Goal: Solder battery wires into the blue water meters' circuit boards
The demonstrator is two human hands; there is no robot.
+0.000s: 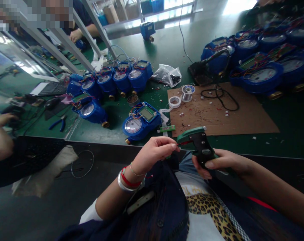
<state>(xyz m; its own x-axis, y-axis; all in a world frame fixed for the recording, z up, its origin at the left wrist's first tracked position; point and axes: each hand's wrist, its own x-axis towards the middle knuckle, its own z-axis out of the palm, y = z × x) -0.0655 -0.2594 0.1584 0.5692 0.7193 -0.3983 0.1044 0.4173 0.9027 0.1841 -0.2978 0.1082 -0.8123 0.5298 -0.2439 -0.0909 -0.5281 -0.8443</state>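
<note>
My right hand (221, 160) is wrapped around the handles of a green and black wire stripper (203, 147), held just off the table's front edge. Thin red and dark wires (184, 143) run from the stripper's jaws to my left hand (154, 149), whose thumb and fingers pinch them. Where the wires lead beyond my left hand is hidden. Behind my left hand, an open blue water meter (133, 126) lies on the green table, with a display and loose coloured wires on it. Beside that meter is a small green labelled strip (167, 129).
Cardboard (247, 117) with scraps carries a solder spool (187, 92) and tape roll (174, 101). Several blue meters (104, 80) stand left, more (262, 73) right. Blue pliers (58, 124) and a small tin (133, 99) lie left. Other people's hands (76, 35) (1, 134) are at the left.
</note>
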